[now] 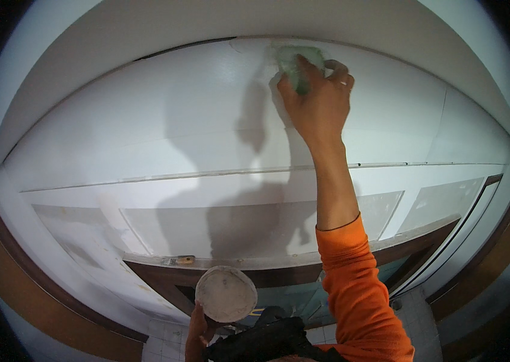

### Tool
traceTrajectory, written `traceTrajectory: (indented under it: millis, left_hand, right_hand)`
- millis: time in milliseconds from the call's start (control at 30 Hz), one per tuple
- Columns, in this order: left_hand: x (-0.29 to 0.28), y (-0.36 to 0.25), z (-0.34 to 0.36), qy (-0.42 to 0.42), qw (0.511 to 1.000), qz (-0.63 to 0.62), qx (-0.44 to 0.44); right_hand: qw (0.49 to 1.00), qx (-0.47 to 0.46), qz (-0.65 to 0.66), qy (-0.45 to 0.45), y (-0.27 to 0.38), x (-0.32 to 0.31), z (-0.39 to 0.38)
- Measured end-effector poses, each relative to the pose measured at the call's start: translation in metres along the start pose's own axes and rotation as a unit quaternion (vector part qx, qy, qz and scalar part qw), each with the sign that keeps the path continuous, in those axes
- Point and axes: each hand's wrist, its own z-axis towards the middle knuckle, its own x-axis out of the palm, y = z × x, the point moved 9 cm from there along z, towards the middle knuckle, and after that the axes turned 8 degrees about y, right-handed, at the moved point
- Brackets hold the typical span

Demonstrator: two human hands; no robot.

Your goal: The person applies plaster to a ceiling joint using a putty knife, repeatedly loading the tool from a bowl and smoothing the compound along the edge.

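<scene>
Right hand [320, 102] grips a flat, green, translucent spreader [286, 59] at the white wall panel's [207, 78] upper edge; left hand [197, 332], well below, holds a round, pale-coated disc [226, 294].

A wide fisheye camera looked out from the person's head — the left of a side-by-side pair — facing a white wall [207, 90] within arm's reach. It took in tiled floor [415, 320] at the lower right, and dark corners framed its bent, upright view.
</scene>
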Motion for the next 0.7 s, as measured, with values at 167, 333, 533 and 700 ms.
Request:
traceTrajectory:
  millis: [167, 333, 533, 700]
  left_hand:
    - [0.026, -0.008, -0.005, 0.031, 0.999, -0.039, -0.018]
    - [0.054, -0.026, -0.015, 0.032, 0.998, -0.045, -0.03]
    - [0.06, -0.029, -0.013, 0.042, 0.997, -0.066, -0.027]
    - [0.048, -0.024, -0.007, 0.042, 0.997, -0.068, -0.024]
  right_hand:
    - [0.996, -0.001, 0.051, -0.07, -0.02, -0.001, -0.003]
    - [0.994, -0.009, 0.02, -0.105, -0.023, 0.02, -0.004]
    - [0.998, 0.008, -0.031, -0.06, -0.016, 0.016, -0.001]
    - [0.999, -0.028, -0.017, 0.04, -0.006, -0.014, -0.003]
